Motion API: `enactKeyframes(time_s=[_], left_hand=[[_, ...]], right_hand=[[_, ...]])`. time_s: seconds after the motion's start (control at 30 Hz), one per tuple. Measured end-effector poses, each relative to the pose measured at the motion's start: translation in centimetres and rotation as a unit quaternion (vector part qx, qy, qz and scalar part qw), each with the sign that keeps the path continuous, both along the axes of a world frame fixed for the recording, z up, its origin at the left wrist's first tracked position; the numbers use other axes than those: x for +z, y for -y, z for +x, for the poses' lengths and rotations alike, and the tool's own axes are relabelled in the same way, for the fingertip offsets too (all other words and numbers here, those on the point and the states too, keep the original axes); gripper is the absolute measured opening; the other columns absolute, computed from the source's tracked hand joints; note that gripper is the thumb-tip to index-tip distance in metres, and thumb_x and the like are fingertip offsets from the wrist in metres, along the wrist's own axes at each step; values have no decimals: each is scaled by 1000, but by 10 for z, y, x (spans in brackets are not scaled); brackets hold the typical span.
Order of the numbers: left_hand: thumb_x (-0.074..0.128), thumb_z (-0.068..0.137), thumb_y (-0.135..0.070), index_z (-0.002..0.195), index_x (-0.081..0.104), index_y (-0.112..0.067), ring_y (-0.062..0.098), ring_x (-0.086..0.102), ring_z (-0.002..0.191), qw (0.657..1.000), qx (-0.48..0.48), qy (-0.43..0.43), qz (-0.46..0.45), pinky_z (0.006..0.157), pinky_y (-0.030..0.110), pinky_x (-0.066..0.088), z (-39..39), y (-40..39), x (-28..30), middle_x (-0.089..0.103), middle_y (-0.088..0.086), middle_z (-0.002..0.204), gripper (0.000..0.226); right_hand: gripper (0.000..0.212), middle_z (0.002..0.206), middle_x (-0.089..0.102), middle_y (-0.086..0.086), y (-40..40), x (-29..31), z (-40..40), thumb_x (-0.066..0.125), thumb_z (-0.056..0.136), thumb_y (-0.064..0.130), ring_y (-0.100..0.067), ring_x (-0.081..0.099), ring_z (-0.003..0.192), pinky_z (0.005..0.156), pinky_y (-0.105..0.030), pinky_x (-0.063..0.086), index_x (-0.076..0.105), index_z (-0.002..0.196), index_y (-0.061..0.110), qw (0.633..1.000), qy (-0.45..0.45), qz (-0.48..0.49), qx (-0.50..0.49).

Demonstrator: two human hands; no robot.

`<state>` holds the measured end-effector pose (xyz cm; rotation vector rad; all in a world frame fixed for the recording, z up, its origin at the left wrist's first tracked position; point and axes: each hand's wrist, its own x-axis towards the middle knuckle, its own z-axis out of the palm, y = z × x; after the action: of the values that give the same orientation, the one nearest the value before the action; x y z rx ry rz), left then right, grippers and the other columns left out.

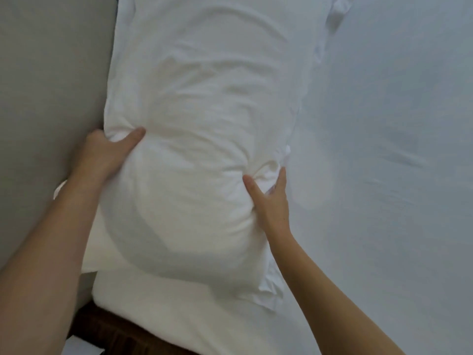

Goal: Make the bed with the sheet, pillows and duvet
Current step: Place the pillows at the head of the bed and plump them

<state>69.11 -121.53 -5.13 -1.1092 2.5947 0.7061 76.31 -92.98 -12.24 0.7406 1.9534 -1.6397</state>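
Note:
A plump white pillow (199, 149) lies lengthwise along the grey headboard (51, 73), on the white sheet (384, 149) that covers the mattress. My left hand (107, 149) grips the pillow's left edge, thumb on top and fingers hidden behind it. My right hand (271, 198) grips the pillow's right edge, thumb pressed into the fabric, which bunches into creases there. A second white pillow (337, 11) peeks out at the top, beyond the first one. No duvet shows in this view.
The mattress corner (153, 316) lies below the pillow, with a dark wooden bed frame (107, 326) under it at the bottom left. The smooth sheet stretches across the whole right side.

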Motion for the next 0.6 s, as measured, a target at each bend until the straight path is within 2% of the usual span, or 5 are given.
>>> enactKeyframes(time_s=[0.13, 0.23, 0.33, 0.47, 0.6], left_hand=[[75, 80, -43, 111, 68, -5, 13, 59, 90, 992, -6, -129, 3, 72, 28, 40, -5, -13, 18, 69, 15, 112, 50], [68, 71, -57, 110, 65, -3, 15, 58, 88, 972, -19, -228, -50, 74, 29, 43, -14, -6, 41, 67, 17, 112, 66], [63, 65, -61, 118, 57, -3, 32, 61, 104, 974, 7, -213, -73, 90, 41, 47, -14, 5, 46, 61, 20, 122, 79], [66, 73, -52, 106, 54, -10, 40, 62, 97, 971, -55, -158, -173, 84, 52, 50, 13, 8, 26, 64, 21, 109, 54], [61, 66, -68, 101, 49, -25, 39, 62, 98, 975, -15, -143, -172, 89, 53, 49, 39, 35, 17, 64, 18, 108, 57]], right_hand=[[97, 124, 51, 30, 14, 4, 21, 58, 57, 77, 1, 51, 109, 91, -20, 39, 28, 143, 43, 999, 21, -49, 9], [77, 102, 55, 34, 34, 6, 23, 60, 53, 76, 7, 55, 95, 75, -11, 40, 43, 122, 47, 996, 23, -83, -2], [73, 107, 59, 28, 49, 2, 24, 65, 54, 73, 8, 58, 99, 81, -17, 44, 45, 120, 48, 993, 30, -109, -16], [89, 129, 52, 16, 43, -13, 55, 60, 64, 74, -4, 52, 118, 99, -28, 41, 32, 142, 40, 998, 23, -9, -66], [67, 103, 58, 18, 28, -26, 113, 53, 82, 64, -3, 57, 99, 80, -17, 39, 37, 139, 33, 995, 66, 64, -34]])
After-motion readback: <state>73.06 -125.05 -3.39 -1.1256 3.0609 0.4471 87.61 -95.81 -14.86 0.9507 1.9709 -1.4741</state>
